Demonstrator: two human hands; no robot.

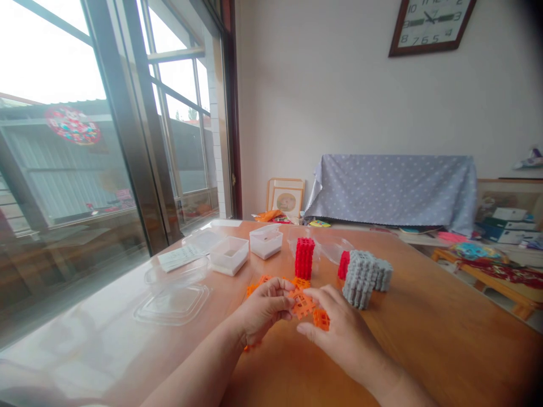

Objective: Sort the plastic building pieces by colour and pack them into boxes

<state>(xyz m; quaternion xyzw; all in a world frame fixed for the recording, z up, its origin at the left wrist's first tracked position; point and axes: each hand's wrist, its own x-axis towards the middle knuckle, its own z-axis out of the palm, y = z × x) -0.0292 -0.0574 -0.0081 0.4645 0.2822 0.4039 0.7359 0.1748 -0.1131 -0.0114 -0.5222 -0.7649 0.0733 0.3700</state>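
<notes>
Two hands pinch flat orange lattice-shaped plastic tiles at lower centre of the frame.

The left hand and right hand both close fingers on one orange lattice tile above the smooth wooden counter; bare counter lies lower right. Just behind stand a ridged red plastic block stack and a grey plastic block cluster. Clear plastic lids lie left, near the counter edge.

A home living room: wall clock, cloth-draped furniture, framed pictures.
</notes>
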